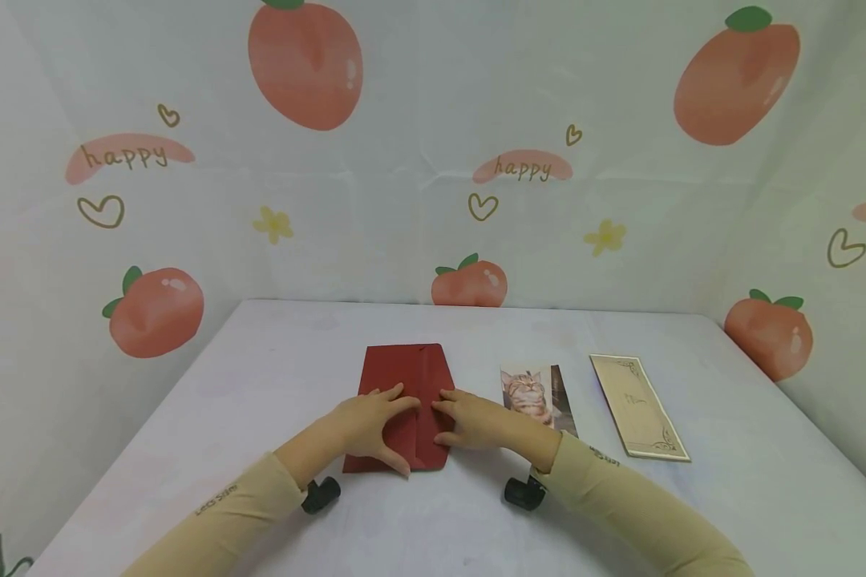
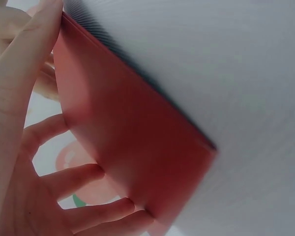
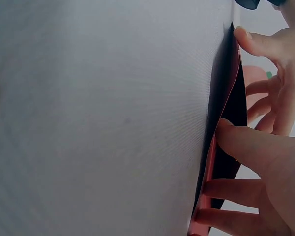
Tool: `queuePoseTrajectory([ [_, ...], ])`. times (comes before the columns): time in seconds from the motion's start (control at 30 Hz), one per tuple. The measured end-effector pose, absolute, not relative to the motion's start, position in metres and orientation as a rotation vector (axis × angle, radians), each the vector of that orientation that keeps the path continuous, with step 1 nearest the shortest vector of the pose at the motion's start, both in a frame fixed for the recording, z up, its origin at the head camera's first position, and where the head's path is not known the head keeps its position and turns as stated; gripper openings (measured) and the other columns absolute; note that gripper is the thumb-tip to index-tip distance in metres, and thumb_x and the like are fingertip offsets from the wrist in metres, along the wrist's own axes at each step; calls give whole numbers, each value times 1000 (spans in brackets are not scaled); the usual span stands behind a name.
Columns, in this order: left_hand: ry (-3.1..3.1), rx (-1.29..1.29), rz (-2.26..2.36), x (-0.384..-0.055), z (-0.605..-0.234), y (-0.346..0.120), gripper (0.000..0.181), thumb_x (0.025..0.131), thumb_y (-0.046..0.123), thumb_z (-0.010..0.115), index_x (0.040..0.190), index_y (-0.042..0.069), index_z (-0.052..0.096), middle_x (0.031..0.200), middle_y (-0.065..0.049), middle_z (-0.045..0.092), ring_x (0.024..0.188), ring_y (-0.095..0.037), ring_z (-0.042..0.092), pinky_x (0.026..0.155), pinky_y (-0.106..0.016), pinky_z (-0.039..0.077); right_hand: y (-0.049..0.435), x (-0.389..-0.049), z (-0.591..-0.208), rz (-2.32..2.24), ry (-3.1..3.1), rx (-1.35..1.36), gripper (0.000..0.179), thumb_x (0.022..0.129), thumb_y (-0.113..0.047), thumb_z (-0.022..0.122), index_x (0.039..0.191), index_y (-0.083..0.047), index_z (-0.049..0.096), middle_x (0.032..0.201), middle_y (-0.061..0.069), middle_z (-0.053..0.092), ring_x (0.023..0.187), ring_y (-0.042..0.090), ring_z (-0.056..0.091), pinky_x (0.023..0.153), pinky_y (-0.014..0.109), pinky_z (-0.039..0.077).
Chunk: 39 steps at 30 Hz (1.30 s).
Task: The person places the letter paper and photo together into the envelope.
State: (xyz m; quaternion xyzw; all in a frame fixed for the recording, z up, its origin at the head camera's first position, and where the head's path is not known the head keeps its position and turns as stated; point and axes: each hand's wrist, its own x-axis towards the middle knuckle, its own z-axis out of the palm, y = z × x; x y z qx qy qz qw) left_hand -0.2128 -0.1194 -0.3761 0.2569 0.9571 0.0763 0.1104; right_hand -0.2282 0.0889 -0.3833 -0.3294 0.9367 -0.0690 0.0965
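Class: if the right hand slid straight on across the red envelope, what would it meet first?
Probably the left hand, just ahead over the red envelope, though depth is uncertain.

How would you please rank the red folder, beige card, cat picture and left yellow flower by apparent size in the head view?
1. Red folder
2. Beige card and cat picture: unsure; the right arm partly hides the latter
3. Left yellow flower

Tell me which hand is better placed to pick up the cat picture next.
Probably the right hand: it touches the right side of the red envelope, nearer the cat picture, which its forearm partly hides. The left hand is farther away, beyond the right hand.
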Motion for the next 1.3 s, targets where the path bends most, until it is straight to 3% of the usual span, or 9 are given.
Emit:
queuePoseTrajectory([
  [0.57,2806,771,230,-214,-377,-119,93,61,65,75,137,23,43,149,-13,37,128,-47,43,95,-56,46,98,-228,-383,-328,2764,-1018,55,87,-35,63,131,-3,52,141,19,46,131,32,44,107,43,39],
  [0.97,2804,751,226,-214,-376,-119,93,60,66,75,137,24,43,149,-11,37,128,-46,43,95,-55,46,120,-230,-372,-741,2826,-1061,44,89,-24,63,125,-1,55,123,13,60,117,28,56,97,43,47],
  [1.3,2796,760,244,-213,-374,-119,93,59,66,75,137,25,43,149,-12,36,129,-47,42,97,-55,45,150,-232,-372,-950,2869,-1010,40,89,-19,63,121,5,56,120,18,62,108,34,60,88,44,52],
])
